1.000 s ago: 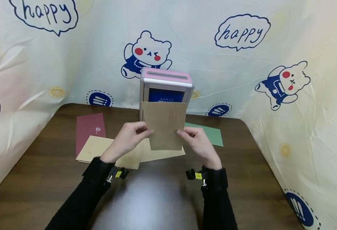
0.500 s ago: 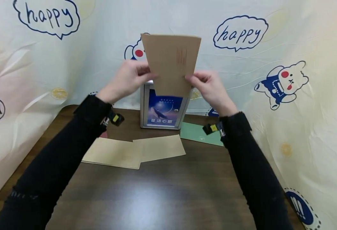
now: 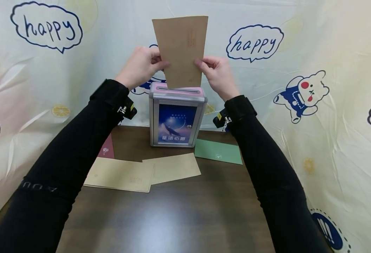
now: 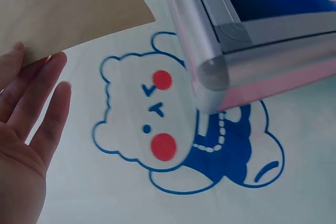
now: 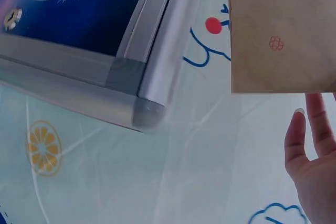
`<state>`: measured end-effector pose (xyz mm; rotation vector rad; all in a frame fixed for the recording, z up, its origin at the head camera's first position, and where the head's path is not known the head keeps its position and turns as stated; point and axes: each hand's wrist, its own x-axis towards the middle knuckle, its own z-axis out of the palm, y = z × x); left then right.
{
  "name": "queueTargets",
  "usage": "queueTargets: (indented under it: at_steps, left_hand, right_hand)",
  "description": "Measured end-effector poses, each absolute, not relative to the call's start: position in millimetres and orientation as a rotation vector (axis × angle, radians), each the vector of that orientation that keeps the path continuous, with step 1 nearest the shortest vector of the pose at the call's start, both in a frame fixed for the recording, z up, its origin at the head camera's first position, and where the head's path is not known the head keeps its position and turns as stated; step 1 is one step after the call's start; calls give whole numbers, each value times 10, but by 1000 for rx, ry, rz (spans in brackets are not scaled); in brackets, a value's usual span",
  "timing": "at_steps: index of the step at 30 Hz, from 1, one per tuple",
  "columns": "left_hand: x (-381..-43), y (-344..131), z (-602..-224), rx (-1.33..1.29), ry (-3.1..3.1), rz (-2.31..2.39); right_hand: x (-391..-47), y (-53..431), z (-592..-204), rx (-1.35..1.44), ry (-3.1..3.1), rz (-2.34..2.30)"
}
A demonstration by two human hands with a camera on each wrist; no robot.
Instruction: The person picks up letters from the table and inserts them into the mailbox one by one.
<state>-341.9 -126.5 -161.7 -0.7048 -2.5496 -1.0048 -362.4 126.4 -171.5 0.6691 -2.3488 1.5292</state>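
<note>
A brown envelope (image 3: pixel 181 49) stands upright, its lower edge right at the slot on the pink top of a silver letter box (image 3: pixel 176 117). My left hand (image 3: pixel 141 66) pinches its left edge and my right hand (image 3: pixel 215 72) pinches its right edge. The left wrist view has the brown envelope (image 4: pixel 68 14) by my fingers (image 4: pixel 37 103) and a corner of the letter box (image 4: pixel 220 61). In the right wrist view the brown envelope (image 5: pixel 281 32) hangs beside the letter box (image 5: pixel 105 45).
On the dark wooden table (image 3: pixel 179 214) lie two tan envelopes (image 3: pixel 141 172), a green one (image 3: pixel 218 151) and a red one (image 3: pixel 106 149). A cartoon-print cloth (image 3: pixel 331 105) walls in the back and both sides.
Both hands raised the brown envelope from just above the table up over the box, then brought its lower edge down to the slot on top.
</note>
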Motion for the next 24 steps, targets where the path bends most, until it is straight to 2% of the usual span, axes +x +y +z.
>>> queueTargets:
  at_steps: [9,24]
  left_hand:
    - [-3576,-1316,-1707,-671,-2585,-1029]
    - [-3667,-1267,-2000,-582,-2647,-1053]
  right_hand:
    - [-3806,1179,-1946,579,-2343,1478]
    - [-3863,1192,-2240,536,-2499,1361]
